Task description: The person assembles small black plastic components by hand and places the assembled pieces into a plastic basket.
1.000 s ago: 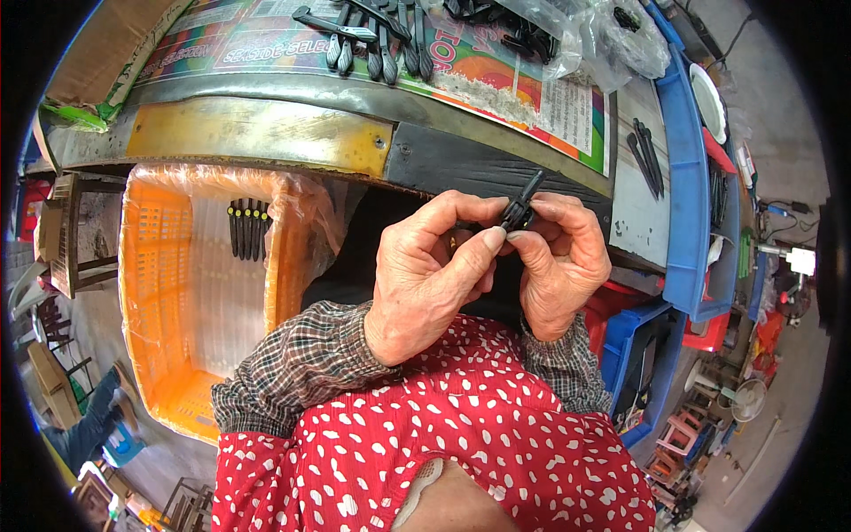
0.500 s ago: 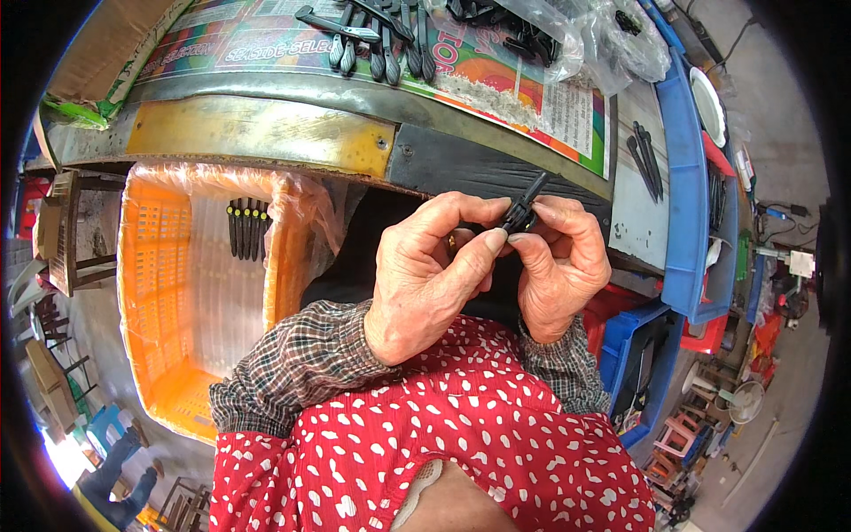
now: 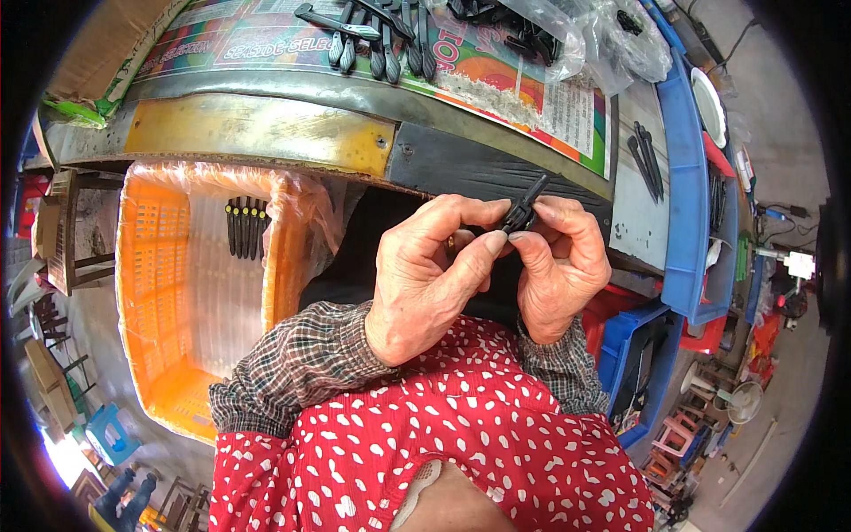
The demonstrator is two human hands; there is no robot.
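Fingertips of both hands pinch a small black part (image 3: 523,210) above my lap, just off the bench edge. A narrow dark shaft sticks up from it; its lower portion is hidden by my fingers. My left hand (image 3: 434,279) grips it from the left with thumb and forefinger. From the other side my right hand (image 3: 567,266) closes on the same part. Black handle-shaped pieces (image 3: 381,44) lie in a pile at the back of the bench. Inside the orange basket (image 3: 155,293), several slim black pieces with yellow dots (image 3: 246,229) stand in a row.
The bench's front edge (image 3: 257,129) runs just beyond my hands. Clear plastic bags (image 3: 612,44) with black parts lie at the back right. Two thin black pieces (image 3: 647,160) rest near the blue tray (image 3: 691,186). A blue crate (image 3: 634,372) stands low at my right.
My hands stay almost still, with the black part held in the same spot. At the lower left, a person's legs in the background have shifted downward in the picture.
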